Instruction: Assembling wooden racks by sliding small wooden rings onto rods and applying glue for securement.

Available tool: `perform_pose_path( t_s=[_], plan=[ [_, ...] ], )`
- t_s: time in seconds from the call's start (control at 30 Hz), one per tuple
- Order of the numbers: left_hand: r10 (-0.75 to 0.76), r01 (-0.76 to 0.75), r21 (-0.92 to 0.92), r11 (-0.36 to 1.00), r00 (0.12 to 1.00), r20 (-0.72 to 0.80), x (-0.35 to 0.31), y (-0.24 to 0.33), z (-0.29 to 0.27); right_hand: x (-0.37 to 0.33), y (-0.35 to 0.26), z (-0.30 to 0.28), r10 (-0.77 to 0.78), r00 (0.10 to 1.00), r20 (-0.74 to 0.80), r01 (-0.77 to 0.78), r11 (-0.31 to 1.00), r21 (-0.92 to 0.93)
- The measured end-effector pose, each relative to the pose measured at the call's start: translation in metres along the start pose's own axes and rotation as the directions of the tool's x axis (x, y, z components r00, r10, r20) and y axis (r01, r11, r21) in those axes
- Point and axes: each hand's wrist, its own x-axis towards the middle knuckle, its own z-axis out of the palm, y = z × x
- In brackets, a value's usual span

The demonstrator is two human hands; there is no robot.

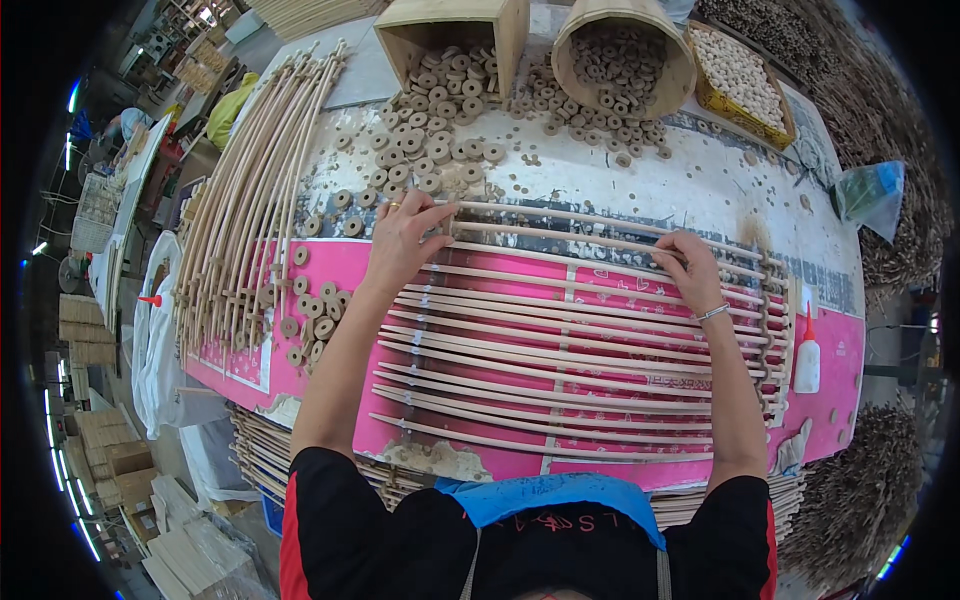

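Several pale wooden rods (480, 271) lie side by side across a pink sheet (345, 262), with brown wooden rings (768, 340) near their right ends. At the far side of this row, my left hand (402, 243) is closed, thumb and fingers pinching a small brown wooden ring at the left end of a rod. The fingers partly cover that ring. My right hand (690, 272) is closed around the same rod (560, 236) farther right, its fingertips curled over the wood. Loose wooden rings (400, 150) are scattered beyond my left hand.
A wooden box (440, 12) and a round wooden tub (680, 65) spill rings at the back. A yellow crate (705, 95) holds pale beads. Rods with rings (240, 200) are stacked at left. A white glue bottle (808, 365) with a red tip lies at right.
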Motion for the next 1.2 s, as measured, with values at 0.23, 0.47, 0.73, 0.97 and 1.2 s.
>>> perform_pose_path(
  t_s=[0.23, 0.47, 0.73, 0.97, 1.2],
  plan=[
    [-0.012, 0.012, -0.011, 1.000, 0.999, 0.033, 0.003, 0.005, -0.009, 0.002, -0.011, -0.002, -0.014, 0.998, -0.054, 0.015, 1.000, 0.021],
    [-0.281, 0.131, -0.422, 0.897, 0.907, -0.315, 0.027, -0.028, -0.020, 0.038, -0.014, -0.019, -0.049, 0.993, -0.107, 0.053, 0.998, 0.034],
    [-0.188, 0.174, -0.242, 0.954, 0.981, -0.037, 0.079, -0.039, -0.009, 0.063, 0.027, -0.006, -0.001, 0.999, -0.033, 0.002, 0.999, 0.033],
    [-0.274, 0.191, 0.327, 0.926, 0.933, 0.231, 0.132, -0.004, 0.028, 0.068, 0.031, 0.007, 0.015, 1.000, -0.006, -0.014, 0.998, 0.058],
    [-0.190, 0.129, 0.429, 0.894, 0.976, 0.103, 0.130, -0.012, 0.051, 0.070, 0.034, 0.009, 0.007, 1.000, 0.001, -0.007, 0.999, 0.033]
  ],
)
